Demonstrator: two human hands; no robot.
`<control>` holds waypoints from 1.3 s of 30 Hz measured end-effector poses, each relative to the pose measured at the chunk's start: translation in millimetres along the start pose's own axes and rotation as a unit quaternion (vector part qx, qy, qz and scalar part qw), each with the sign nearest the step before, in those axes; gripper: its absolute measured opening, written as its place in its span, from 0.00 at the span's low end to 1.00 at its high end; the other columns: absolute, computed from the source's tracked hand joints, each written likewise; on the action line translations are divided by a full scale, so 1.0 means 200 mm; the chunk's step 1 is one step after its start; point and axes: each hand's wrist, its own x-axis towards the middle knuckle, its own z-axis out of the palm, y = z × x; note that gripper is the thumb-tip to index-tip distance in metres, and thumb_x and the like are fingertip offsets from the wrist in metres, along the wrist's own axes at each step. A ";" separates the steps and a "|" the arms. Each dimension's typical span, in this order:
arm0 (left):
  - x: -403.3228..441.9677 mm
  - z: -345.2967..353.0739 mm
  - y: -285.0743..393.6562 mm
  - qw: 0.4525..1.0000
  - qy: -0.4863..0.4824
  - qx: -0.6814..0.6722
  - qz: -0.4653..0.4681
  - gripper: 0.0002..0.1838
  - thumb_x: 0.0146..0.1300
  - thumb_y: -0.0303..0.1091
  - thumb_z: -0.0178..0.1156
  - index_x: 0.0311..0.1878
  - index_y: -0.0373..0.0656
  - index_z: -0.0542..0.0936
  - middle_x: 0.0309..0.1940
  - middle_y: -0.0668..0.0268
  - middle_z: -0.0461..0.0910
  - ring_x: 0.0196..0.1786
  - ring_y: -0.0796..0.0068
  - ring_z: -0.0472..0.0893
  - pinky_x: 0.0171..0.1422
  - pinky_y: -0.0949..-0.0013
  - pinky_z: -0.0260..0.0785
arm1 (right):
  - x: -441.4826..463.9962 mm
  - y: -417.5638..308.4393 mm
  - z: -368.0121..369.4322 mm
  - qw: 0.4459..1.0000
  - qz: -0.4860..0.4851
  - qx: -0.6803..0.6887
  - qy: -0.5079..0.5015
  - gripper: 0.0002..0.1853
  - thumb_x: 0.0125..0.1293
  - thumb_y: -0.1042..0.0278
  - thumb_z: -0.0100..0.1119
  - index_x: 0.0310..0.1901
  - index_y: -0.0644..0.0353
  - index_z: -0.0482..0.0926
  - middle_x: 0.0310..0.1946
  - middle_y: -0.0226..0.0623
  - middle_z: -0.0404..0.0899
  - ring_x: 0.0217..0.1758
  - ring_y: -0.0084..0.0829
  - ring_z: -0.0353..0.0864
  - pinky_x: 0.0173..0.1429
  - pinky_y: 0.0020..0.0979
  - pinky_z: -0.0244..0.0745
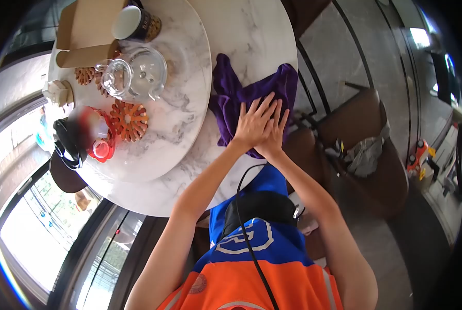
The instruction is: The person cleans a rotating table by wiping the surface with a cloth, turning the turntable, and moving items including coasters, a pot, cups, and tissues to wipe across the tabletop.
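A crumpled purple cloth (230, 77) lies on the marble table (241, 31), near its right edge. My left hand (253, 122) and my right hand (275, 126) both rest on the cloth, pressed flat and side by side, partly overlapping at the thumbs. The fingers of each are spread and stretched out, pointing away from me. Part of the cloth is hidden under the palms.
On the raised round marble top (184, 139) at the left stand a glass teapot (148, 75), a cup (129, 23), a wooden trivet (129, 120), a red container (100, 149) and a cardboard box (88, 54). Brown chairs (360, 155) stand at the right.
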 end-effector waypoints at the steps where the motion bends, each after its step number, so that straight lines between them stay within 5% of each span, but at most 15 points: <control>1: -0.12 0.04 0.02 1.000 -0.008 -0.003 -0.012 0.34 0.65 0.44 0.56 0.75 0.49 0.67 0.80 0.68 0.56 0.73 0.55 0.65 0.66 0.30 0.61 | -0.12 -0.01 0.06 1.000 0.012 0.002 -0.010 0.42 0.69 0.42 0.51 0.78 0.59 0.57 0.79 0.56 0.52 0.85 0.58 0.34 0.81 0.66 0.23; 5: -0.55 0.15 0.09 0.996 -0.028 -0.017 -0.080 0.37 0.65 0.46 0.56 0.77 0.46 0.64 0.81 0.64 0.54 0.72 0.52 0.65 0.64 0.30 0.64 | -0.44 -0.09 0.19 0.994 -0.109 0.009 -0.022 0.40 0.68 0.43 0.49 0.77 0.58 0.60 0.79 0.55 0.52 0.84 0.63 0.36 0.79 0.72 0.28; 11: -0.61 0.10 0.06 0.997 -0.056 0.007 -0.048 0.37 0.66 0.47 0.53 0.78 0.49 0.63 0.81 0.68 0.56 0.70 0.61 0.68 0.62 0.43 0.68 | -0.52 -0.18 0.25 0.992 -0.073 -0.097 -0.046 0.41 0.67 0.43 0.52 0.77 0.59 0.60 0.80 0.54 0.49 0.84 0.63 0.37 0.79 0.71 0.27; 13: -0.51 0.03 0.02 0.995 -0.078 -0.047 -0.027 0.34 0.66 0.46 0.54 0.76 0.52 0.67 0.79 0.69 0.58 0.67 0.64 0.71 0.59 0.46 0.71 | -0.41 -0.22 0.19 0.996 -0.013 0.008 -0.087 0.44 0.64 0.40 0.55 0.77 0.58 0.60 0.79 0.56 0.50 0.84 0.62 0.35 0.80 0.69 0.24; 15: -0.31 0.03 -0.05 0.999 -0.030 -0.015 0.022 0.31 0.65 0.46 0.56 0.72 0.53 0.71 0.77 0.70 0.63 0.64 0.65 0.72 0.56 0.48 0.73 | -0.19 -0.27 0.09 0.933 0.049 -0.328 -0.141 0.52 0.64 0.27 0.53 0.81 0.44 0.47 0.80 0.51 0.48 0.82 0.62 0.43 0.78 0.75 0.38; 16: -0.18 0.00 -0.08 0.999 -0.009 -0.026 0.034 0.28 0.65 0.45 0.57 0.69 0.54 0.74 0.74 0.71 0.67 0.64 0.66 0.73 0.55 0.49 0.74 | -0.10 -0.23 0.06 0.931 0.047 -0.335 -0.140 0.52 0.64 0.27 0.53 0.81 0.44 0.47 0.80 0.51 0.48 0.82 0.62 0.43 0.78 0.75 0.38; 19: 0.20 -0.10 -0.17 0.996 0.057 -0.059 0.041 0.29 0.63 0.45 0.60 0.67 0.51 0.76 0.74 0.69 0.67 0.66 0.60 0.72 0.60 0.43 0.71 | 0.26 -0.04 -0.02 0.996 0.028 -0.075 0.026 0.45 0.64 0.38 0.54 0.76 0.60 0.61 0.78 0.57 0.51 0.83 0.61 0.38 0.81 0.67 0.26; 25: 0.87 -0.28 -0.29 0.982 0.173 -0.072 -0.006 0.28 0.64 0.41 0.61 0.67 0.46 0.74 0.75 0.63 0.65 0.70 0.56 0.68 0.67 0.37 0.63 | 1.00 0.22 -0.29 0.983 -0.094 -0.158 0.021 0.46 0.62 0.34 0.55 0.78 0.50 0.59 0.79 0.48 0.52 0.84 0.59 0.35 0.81 0.66 0.24; 27: 1.07 -0.33 -0.34 0.956 0.251 -0.151 -0.033 0.25 0.61 0.35 0.64 0.63 0.43 0.78 0.70 0.59 0.71 0.68 0.53 0.71 0.68 0.40 0.63 | 1.26 0.30 -0.36 0.976 -0.134 -0.170 0.037 0.44 0.62 0.36 0.56 0.78 0.44 0.61 0.81 0.41 0.51 0.84 0.56 0.37 0.81 0.65 0.27; 29: 1.22 -0.45 -0.38 0.861 0.344 -0.366 -0.081 0.16 0.64 0.22 0.61 0.56 0.36 0.79 0.55 0.53 0.80 0.49 0.60 0.81 0.54 0.65 0.74 | 1.53 0.39 -0.42 0.971 -0.195 -0.130 0.039 0.40 0.59 0.37 0.59 0.74 0.38 0.67 0.80 0.40 0.51 0.84 0.55 0.40 0.82 0.64 0.31; 31: 1.31 -0.50 -0.44 0.816 0.504 -0.264 -0.101 0.12 0.66 0.22 0.60 0.53 0.35 0.78 0.46 0.55 0.81 0.40 0.65 0.81 0.42 0.68 0.74 | 1.71 0.43 -0.53 0.967 -0.239 -0.068 0.057 0.37 0.58 0.37 0.62 0.70 0.35 0.72 0.80 0.40 0.52 0.83 0.53 0.45 0.81 0.63 0.36; 33: 1.39 -0.61 -0.46 0.733 0.544 -0.308 -0.269 0.10 0.69 0.25 0.61 0.51 0.34 0.77 0.39 0.59 0.79 0.34 0.72 0.78 0.40 0.69 0.72 | 1.93 0.48 -0.58 0.944 -0.315 -0.053 0.085 0.37 0.58 0.36 0.62 0.70 0.35 0.72 0.80 0.40 0.52 0.82 0.53 0.47 0.81 0.63 0.38; 35: 1.49 -0.70 -0.49 0.677 0.522 -0.413 -0.316 0.20 0.68 0.30 0.65 0.58 0.28 0.75 0.37 0.61 0.78 0.27 0.76 0.75 0.34 0.71 0.71 | 2.02 0.50 -0.62 0.933 -0.348 -0.055 0.079 0.37 0.59 0.36 0.62 0.70 0.35 0.72 0.80 0.40 0.53 0.81 0.53 0.50 0.80 0.63 0.39; 37: 1.61 -0.73 -0.46 0.683 0.456 -0.438 -0.365 0.27 0.66 0.35 0.67 0.62 0.26 0.74 0.39 0.59 0.77 0.26 0.76 0.76 0.32 0.71 0.71 | 2.09 0.52 -0.68 0.929 -0.353 -0.085 0.073 0.36 0.59 0.36 0.62 0.70 0.34 0.72 0.79 0.40 0.55 0.81 0.53 0.50 0.81 0.62 0.40; 39: 1.65 -0.63 -0.56 0.701 0.471 -0.348 -0.406 0.27 0.65 0.38 0.68 0.59 0.24 0.77 0.41 0.53 0.76 0.37 0.63 0.78 0.45 0.62 0.72 | 2.02 0.50 -0.60 0.923 -0.370 -0.067 0.076 0.35 0.62 0.39 0.60 0.70 0.38 0.72 0.79 0.44 0.55 0.81 0.55 0.50 0.81 0.63 0.39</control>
